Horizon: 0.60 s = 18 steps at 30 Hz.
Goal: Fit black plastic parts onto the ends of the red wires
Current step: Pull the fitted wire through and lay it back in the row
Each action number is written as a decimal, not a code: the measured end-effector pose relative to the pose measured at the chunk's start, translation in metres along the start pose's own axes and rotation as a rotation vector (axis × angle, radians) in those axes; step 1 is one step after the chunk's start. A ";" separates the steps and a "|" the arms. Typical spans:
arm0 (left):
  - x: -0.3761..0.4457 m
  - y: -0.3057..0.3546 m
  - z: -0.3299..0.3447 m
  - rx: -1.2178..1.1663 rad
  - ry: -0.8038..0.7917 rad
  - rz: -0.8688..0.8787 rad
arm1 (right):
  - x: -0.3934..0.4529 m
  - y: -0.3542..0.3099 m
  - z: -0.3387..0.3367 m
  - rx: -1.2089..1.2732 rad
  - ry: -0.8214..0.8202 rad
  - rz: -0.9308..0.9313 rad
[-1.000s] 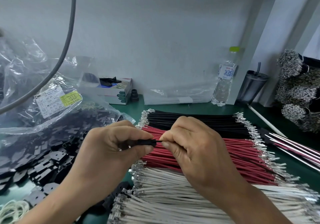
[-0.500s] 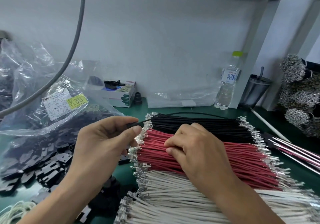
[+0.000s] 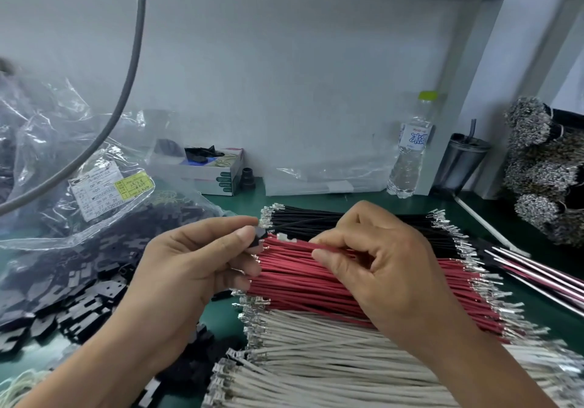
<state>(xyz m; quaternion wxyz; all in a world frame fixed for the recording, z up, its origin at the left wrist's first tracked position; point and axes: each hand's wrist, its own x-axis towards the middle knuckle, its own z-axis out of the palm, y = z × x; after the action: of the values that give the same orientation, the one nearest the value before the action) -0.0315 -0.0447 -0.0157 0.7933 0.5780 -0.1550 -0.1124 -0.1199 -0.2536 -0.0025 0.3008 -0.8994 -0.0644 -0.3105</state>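
One black plastic part [image 3: 260,233] pinched in my left hand [image 3: 189,268], just left of the red wires [image 3: 331,284] on the counter [image 3: 363,200]. My right hand [image 3: 379,262] pinches one red wire [image 3: 303,240]; best to line its terminal squarely with the opening, then push straight.

left: plastic bag [image 3: 63,205] and black plastic parts [image 3: 72,300] crowd desk [image 3: 363,197] | centre: wire rows fill it, black wires [image 3: 316,218], red wires [image 3: 300,284], white wires [image 3: 316,354] | back: bare green strip, bottle [image 3: 409,154], cup [image 3: 458,164] | right: wire bundles [image 3: 543,167]
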 end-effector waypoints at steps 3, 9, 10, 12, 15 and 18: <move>0.000 0.000 0.000 -0.038 -0.059 -0.050 | -0.001 -0.004 -0.001 0.010 0.032 0.003; 0.001 0.001 -0.001 -0.072 -0.081 -0.086 | 0.000 -0.008 -0.003 -0.067 -0.087 0.005; 0.001 0.001 -0.002 -0.075 -0.080 -0.088 | 0.000 -0.008 -0.002 -0.075 -0.074 0.000; 0.001 0.001 -0.002 -0.083 -0.081 -0.094 | 0.000 -0.007 0.001 -0.044 -0.047 0.006; 0.001 0.002 -0.001 -0.089 -0.094 -0.100 | -0.001 -0.004 0.001 0.081 0.021 0.005; 0.000 0.001 -0.002 -0.083 -0.112 -0.107 | -0.002 -0.002 0.003 0.107 0.057 -0.017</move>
<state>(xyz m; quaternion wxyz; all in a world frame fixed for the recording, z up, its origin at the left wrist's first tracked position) -0.0305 -0.0423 -0.0150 0.7995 0.5448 -0.1632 -0.1931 -0.1205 -0.2500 -0.0041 0.3477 -0.8722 -0.0798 -0.3346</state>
